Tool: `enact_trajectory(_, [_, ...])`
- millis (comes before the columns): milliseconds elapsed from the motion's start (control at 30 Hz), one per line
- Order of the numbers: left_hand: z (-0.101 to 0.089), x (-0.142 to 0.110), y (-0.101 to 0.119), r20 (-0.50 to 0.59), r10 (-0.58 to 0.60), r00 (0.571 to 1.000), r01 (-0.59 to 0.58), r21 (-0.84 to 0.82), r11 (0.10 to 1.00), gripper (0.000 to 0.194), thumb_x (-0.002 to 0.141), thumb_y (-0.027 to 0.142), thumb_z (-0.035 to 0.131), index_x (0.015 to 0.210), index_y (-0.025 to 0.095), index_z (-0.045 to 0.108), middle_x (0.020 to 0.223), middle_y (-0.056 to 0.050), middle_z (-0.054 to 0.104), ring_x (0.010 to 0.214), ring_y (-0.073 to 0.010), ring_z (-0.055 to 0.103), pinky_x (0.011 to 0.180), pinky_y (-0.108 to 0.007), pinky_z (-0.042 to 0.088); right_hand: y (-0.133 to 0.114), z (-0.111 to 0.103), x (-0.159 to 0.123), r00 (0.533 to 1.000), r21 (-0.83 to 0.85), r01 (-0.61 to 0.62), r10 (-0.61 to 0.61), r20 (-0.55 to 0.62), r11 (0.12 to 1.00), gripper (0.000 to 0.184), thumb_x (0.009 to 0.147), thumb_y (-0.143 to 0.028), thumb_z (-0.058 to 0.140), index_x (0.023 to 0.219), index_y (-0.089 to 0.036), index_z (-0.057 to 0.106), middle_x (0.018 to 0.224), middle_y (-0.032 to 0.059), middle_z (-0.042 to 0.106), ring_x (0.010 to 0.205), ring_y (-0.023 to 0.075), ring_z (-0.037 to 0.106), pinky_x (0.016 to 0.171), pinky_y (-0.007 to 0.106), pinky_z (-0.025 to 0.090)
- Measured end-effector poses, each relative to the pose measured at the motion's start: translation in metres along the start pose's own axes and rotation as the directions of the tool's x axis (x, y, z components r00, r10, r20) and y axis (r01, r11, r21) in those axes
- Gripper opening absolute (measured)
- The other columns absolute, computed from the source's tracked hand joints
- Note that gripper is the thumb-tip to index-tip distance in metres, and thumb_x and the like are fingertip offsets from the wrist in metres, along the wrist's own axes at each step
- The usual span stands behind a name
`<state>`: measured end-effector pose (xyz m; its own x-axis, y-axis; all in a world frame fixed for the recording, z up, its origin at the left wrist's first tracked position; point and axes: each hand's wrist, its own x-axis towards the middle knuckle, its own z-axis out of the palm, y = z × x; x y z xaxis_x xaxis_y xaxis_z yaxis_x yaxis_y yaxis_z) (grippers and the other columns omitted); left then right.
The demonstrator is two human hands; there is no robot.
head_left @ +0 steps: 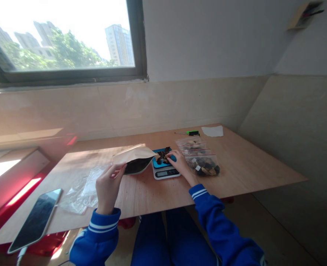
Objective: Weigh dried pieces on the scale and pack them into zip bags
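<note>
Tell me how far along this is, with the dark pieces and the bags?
Done, it seems: zip bags beside the scale already hold pieces. In hand: the left hand holds a paper pouch near the scale, and the right hand touches dark pieces on it. Left: perhaps the pouch's contents, though how much is hidden.

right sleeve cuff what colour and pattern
The right cuff is blue with two white stripes, best seen in the head view.

A phone point(34, 221) lying on the table point(252, 177), a crumpled plastic bag point(81, 190) lying beside it, white paper point(212, 131) lying far back, tall buildings point(119, 44) showing through the window point(60, 75)
</note>
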<state>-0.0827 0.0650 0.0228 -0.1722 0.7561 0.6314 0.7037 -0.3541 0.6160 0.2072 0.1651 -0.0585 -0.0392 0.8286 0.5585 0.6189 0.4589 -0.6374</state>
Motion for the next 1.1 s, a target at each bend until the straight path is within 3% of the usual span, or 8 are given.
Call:
enact_trajectory(200, [0.002,0.0,-0.001,-0.007,-0.007,1.0,0.007,-0.002,1.0,0.02,0.083,0.041,0.063,0.085,0.023,0.072,0.082,0.001,0.071,0.068,-0.0125,0.066,0.063,-0.023,0.052,0.01,-0.002,0.002,0.966,-0.047,-0.197,0.186,-0.177,0.979,0.023,0.085,-0.028,0.053,0.099,-0.013,0.064,0.09,0.0122,0.069,0.077,0.0219,0.065,0.072,0.035,0.052])
enact_trajectory(367, [0.003,-0.001,0.001,0.006,0.006,1.0,-0.006,-0.016,1.0,0.018,0.083,0.039,0.063,0.085,0.023,0.072,0.083,0.001,0.071,0.068,-0.0122,0.066,0.063,-0.022,0.053,0.009,0.006,0.003,0.96,-0.109,-0.244,0.224,-0.168,0.964,0.014,0.08,-0.022,0.056,0.088,-0.015,0.065,0.075,0.0078,0.068,0.069,0.0213,0.063,0.07,0.035,0.05])
enact_trajectory(500, [0.002,-0.001,0.0,0.013,0.005,1.0,-0.004,-0.023,1.0,0.017,0.083,0.038,0.063,0.085,0.023,0.071,0.084,0.001,0.071,0.069,-0.0118,0.066,0.064,-0.022,0.053,-0.003,0.005,0.002,0.965,-0.126,-0.224,0.202,-0.164,0.967,0.015,0.083,-0.026,0.055,0.081,-0.016,0.065,0.077,0.0098,0.068,0.077,0.0237,0.063,0.076,0.037,0.05])
enact_trajectory(633, [0.002,0.0,-0.001,-0.007,-0.008,1.0,0.008,-0.014,1.0,0.017,0.083,0.038,0.063,0.084,0.023,0.071,0.081,0.002,0.071,0.067,-0.0121,0.066,0.062,-0.022,0.052,-0.027,-0.008,-0.002,0.968,-0.11,-0.177,0.152,-0.202,0.978,0.025,0.089,-0.032,0.048,0.093,-0.015,0.065,0.097,0.0144,0.068,0.096,0.0263,0.061,0.087,0.041,0.048])
enact_trajectory(867, [0.007,0.001,-0.006,-0.006,-0.029,1.0,0.029,0.052,0.998,0.021,0.084,0.042,0.059,0.084,0.024,0.069,0.082,0.001,0.07,0.07,-0.0141,0.066,0.066,-0.025,0.051,-0.07,-0.03,-0.019,0.986,0.168,-0.09,0.112,-0.127,0.982,0.027,0.094,-0.034,0.043,0.093,-0.019,0.066,0.096,0.0083,0.069,0.085,0.0203,0.064,0.072,0.031,0.05])
enact_trajectory(1100, [0.028,-0.012,-0.039,0.183,-0.168,0.969,0.145,0.133,0.98,0.023,0.085,0.044,0.053,0.082,0.025,0.066,0.1,-0.002,0.071,0.083,-0.0195,0.068,0.072,-0.028,0.052,-0.068,-0.043,-0.046,0.964,0.352,-0.22,0.258,-0.064,0.91,0.03,0.092,-0.043,0.048,0.094,-0.019,0.066,0.093,0.0077,0.071,0.088,0.0214,0.066,0.076,0.033,0.051])
